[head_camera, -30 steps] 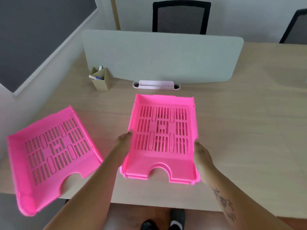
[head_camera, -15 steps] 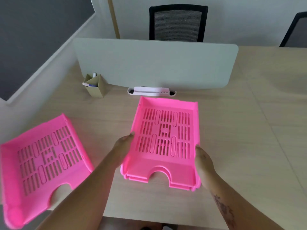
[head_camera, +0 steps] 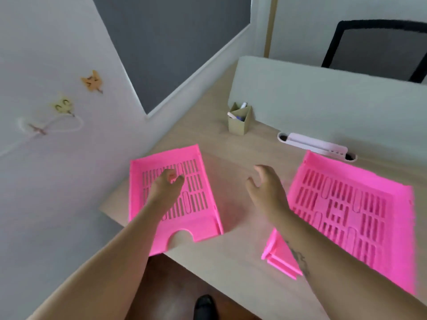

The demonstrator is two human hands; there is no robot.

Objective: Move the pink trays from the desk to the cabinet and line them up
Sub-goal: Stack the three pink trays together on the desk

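Both hands are out over the worktop (head_camera: 233,257) and neither one has a tray. The left hand (head_camera: 166,185) hangs above the slotted floor of the left pink tray (head_camera: 196,218), fingers curled loosely inward, grip narrow and closed on nothing; whether the fingertips touch the plastic cannot be told from this angle. The right hand (head_camera: 265,188) sits over the bare wood between the two trays, fingers spread and bent, grip wide and empty. The left pink tray lies flat at the near left corner of the worktop, its notched front edge poking out past the worktop's edge, close to the white wall. The right pink tray (head_camera: 360,215) lies well apart from it, on the right side, turned at an angle, with its front end partly hidden under the right forearm; at its near left corner a second pink edge shows beneath it, so it looks like a stack, though how many cannot be told. Just beyond that tray a white pen holder (head_camera: 316,146) rests at the foot of the pale divider screen (head_camera: 323,100), and further left a small cardboard pen pot (head_camera: 239,122) stands upright with markers in it. A black mesh chair (head_camera: 379,47) shows behind the screen. Both trays are on the worktop; the frame is a little blurred.
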